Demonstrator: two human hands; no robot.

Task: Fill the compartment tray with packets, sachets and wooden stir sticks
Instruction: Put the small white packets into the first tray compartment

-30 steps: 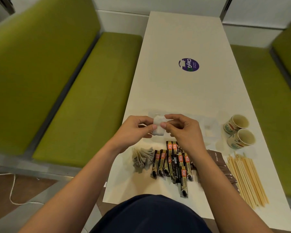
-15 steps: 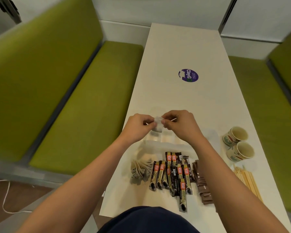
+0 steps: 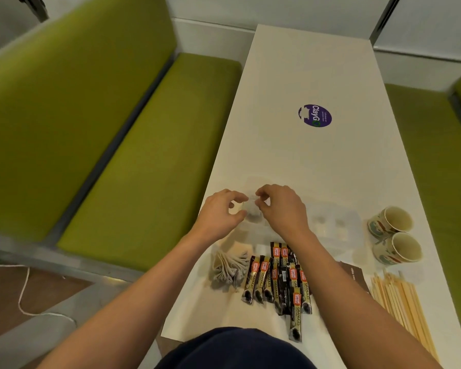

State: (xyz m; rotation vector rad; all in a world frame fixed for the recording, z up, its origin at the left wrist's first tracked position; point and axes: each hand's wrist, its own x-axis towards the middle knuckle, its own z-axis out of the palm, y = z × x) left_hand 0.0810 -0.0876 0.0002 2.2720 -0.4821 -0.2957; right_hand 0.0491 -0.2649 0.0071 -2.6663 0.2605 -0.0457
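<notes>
1. The left hand (image 3: 218, 213) and right hand (image 3: 280, 209) meet over the left end of the clear tray (image 3: 338, 227); both pinch one small white packet (image 3: 252, 210) between fingertips; it looks blurry.
2. I think this step is putting that packet into a tray slot; which slot, I cannot tell.
3. Just in front of the tray lie grey sachets (image 3: 229, 267) and dark stick packets (image 3: 280, 280); the wooden sticks (image 3: 402, 307) lie front-right of it; two cups (image 3: 391, 235) stand beside its right end.
4. Next, the fingers should lower the packet, let go, then reach for more.
</notes>
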